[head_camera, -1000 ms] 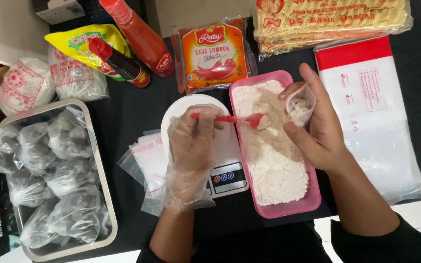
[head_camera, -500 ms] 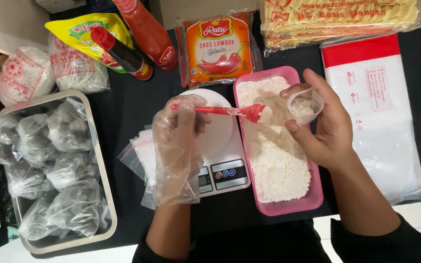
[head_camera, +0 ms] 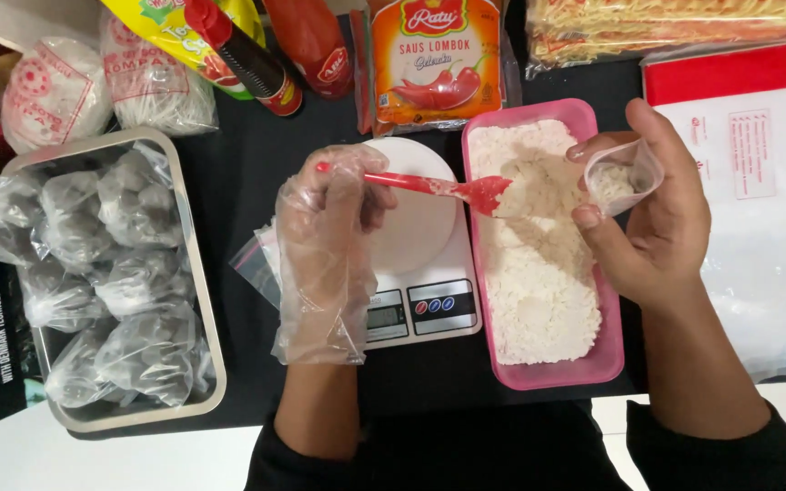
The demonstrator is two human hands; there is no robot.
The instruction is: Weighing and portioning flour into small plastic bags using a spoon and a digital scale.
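Over the pink tray of white powder, from the head view, I see my left hand, in a loose clear plastic glove, closed around the handle of the red spoon. Half a second ago its bowl sat nearer the small clear bag; now it hangs loaded just above the powder, a little short of the bag's mouth. My right hand, bare, pinches that bag open at the tray's far right edge, and some powder already lies inside. I judge one scoop went in and another is on its way. Left of the tray stands the white kitchen scale, its plate bare. Well to the left of the tray sits a metal tray of bagged meatballs.
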